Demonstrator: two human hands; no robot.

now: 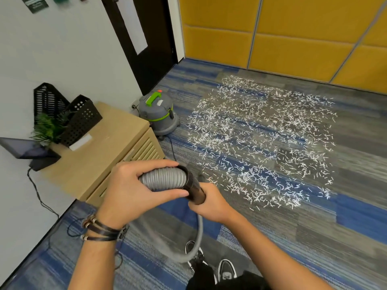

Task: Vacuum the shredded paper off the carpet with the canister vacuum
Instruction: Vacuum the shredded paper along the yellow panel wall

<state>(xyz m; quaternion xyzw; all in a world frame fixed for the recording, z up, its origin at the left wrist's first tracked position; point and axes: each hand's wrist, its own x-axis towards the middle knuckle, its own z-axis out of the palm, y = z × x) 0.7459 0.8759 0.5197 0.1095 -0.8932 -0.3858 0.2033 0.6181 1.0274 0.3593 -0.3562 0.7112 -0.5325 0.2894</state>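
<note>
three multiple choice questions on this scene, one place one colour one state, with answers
1. Where does the canister vacuum stand? A on the carpet beside the wooden cabinet; B on top of the cabinet; C against the yellow wall.
2. What colour is its handle? A red; B green; C black.
3. How is the grey hose held? A lying untouched; B one hand only; C both hands grip it.
Answers: 1 A, it sits on the floor at the cabinet's end. 2 B, bright green. 3 C, left hand on the ribbed part, right hand at its black end.
</note>
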